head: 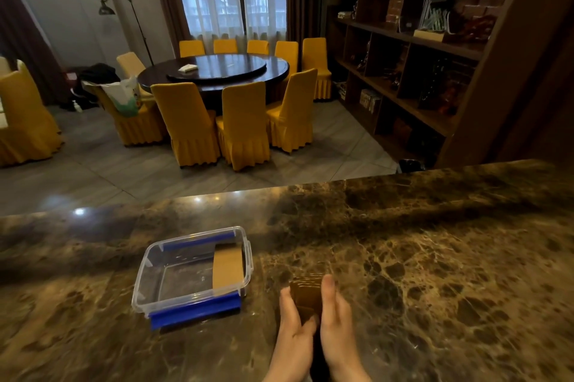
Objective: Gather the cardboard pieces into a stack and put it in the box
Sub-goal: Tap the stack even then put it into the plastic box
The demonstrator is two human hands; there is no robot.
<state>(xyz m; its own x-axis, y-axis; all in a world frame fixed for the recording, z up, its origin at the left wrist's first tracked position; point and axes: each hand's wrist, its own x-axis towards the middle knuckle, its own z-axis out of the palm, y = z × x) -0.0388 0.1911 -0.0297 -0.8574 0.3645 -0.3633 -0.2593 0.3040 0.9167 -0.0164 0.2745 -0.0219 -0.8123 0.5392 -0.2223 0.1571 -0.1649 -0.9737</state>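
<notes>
A small stack of brown cardboard pieces [307,297] stands on the marble counter, pressed between both my hands. My left hand [294,324] holds its left side and my right hand [334,316] holds its right side, thumb up along the edge. To the left sits a clear plastic box [149,280] with blue clips, lid off. One tan cardboard piece [228,268] lies inside the box against its right wall.
The dark marble counter [435,257] stretches wide to the right and left of my hands. Its far edge runs across the middle of the view. Beyond it are a round table with yellow chairs [214,70] and a wooden shelf unit [419,39].
</notes>
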